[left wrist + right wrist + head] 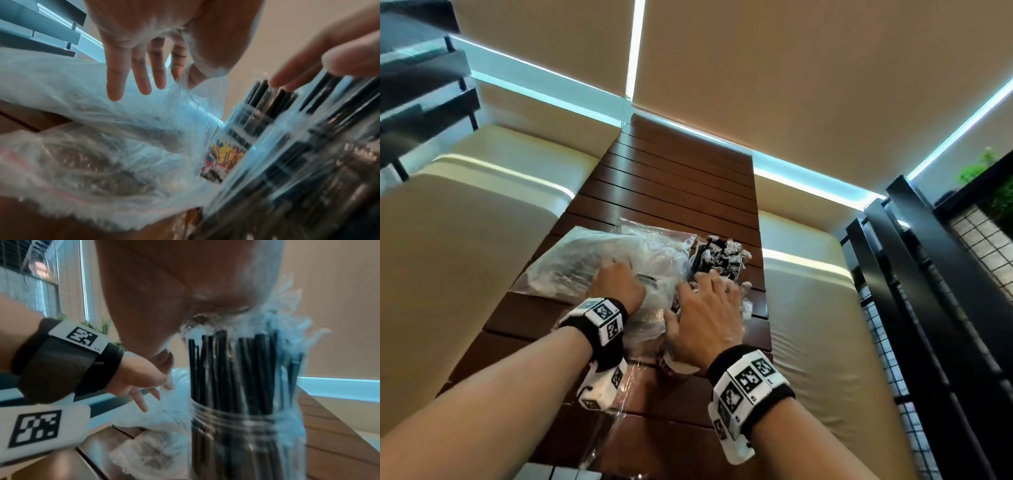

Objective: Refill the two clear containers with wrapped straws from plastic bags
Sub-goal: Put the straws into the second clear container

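On the wooden table lies a crumpled clear plastic bag. My left hand reaches onto it, thumb and forefinger pinching a raised fold of film, the other fingers straight. My right hand presses flat on the tops of black wrapped straws standing upright in a clear container. The hand hides most of that container in the head view. A second bunch of wrapped straws stands just beyond it, its container hidden.
Cream cushioned benches run along both sides of the table. A black metal railing with wire mesh stands to the right. More clear plastic film lies on the near part of the table.
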`<action>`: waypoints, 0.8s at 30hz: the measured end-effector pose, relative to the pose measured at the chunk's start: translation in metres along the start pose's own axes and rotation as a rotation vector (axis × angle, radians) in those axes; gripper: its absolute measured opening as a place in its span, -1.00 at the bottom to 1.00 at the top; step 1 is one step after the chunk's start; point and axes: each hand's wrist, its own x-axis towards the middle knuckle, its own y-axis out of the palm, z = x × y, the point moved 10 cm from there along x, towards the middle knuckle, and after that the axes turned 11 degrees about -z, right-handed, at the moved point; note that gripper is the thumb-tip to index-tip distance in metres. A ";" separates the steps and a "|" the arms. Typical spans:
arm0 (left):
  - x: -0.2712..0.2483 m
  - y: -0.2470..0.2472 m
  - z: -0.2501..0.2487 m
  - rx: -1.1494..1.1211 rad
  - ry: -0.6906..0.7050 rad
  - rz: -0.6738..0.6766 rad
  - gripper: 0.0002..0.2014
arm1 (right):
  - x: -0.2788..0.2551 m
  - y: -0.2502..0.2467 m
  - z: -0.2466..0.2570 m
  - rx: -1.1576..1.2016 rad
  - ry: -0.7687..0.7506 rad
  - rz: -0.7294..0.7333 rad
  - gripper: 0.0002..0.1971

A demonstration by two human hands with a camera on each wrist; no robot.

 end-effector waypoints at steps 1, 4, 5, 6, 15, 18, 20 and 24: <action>0.004 -0.011 -0.002 -0.033 0.021 -0.042 -0.86 | 0.005 -0.011 0.005 0.005 -0.002 -0.049 -0.55; 0.008 -0.042 -0.008 -0.067 0.079 -0.140 -0.81 | 0.021 -0.041 0.038 0.049 -0.121 -0.212 -0.68; 0.007 -0.050 -0.009 -0.075 0.096 -0.155 -0.81 | 0.027 -0.044 0.048 0.087 -0.149 -0.199 -0.73; 0.005 -0.056 -0.009 -0.088 0.109 -0.158 -0.82 | 0.033 -0.042 0.055 0.153 -0.144 -0.160 -0.77; -0.024 -0.094 0.006 -0.131 0.206 -0.152 -0.74 | 0.063 0.037 0.078 0.295 -0.016 0.251 -0.81; -0.026 -0.105 0.011 -0.188 0.255 -0.170 -0.70 | 0.055 0.073 0.087 0.308 0.028 0.468 -0.80; -0.027 -0.109 0.015 -0.198 0.279 -0.180 -0.72 | 0.052 0.092 0.095 0.302 0.024 0.563 -0.71; -0.034 -0.114 0.022 -0.232 0.286 -0.200 -0.80 | 0.059 0.100 0.100 0.235 0.028 0.582 -0.71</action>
